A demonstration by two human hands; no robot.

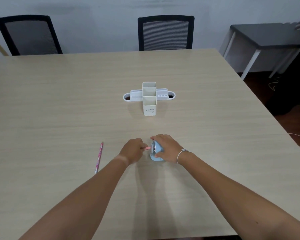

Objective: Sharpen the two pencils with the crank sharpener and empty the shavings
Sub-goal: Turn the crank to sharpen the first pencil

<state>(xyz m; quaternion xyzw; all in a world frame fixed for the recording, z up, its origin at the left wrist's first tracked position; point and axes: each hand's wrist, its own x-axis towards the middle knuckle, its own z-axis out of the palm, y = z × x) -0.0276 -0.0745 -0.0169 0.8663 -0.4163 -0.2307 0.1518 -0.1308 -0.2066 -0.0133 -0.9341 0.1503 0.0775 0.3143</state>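
Observation:
A light blue crank sharpener (156,151) stands on the wooden table (59,101) near its front middle. My right hand (166,148) grips the sharpener from the right, fingers curled over its top and thumb on its near side. My left hand (132,150) pinches a pink pencil (146,148), whose short visible end points into the sharpener's silver front face. Most of that pencil is hidden in my fist. A second pink patterned pencil (99,157) lies loose on the table to the left, tip pointing away from me.
A white desk organiser (149,98) with tall cream compartments stands at the table's middle. Two black mesh chairs (165,32) are behind the far edge. A dark side table (267,37) is at the right, with cables on the floor.

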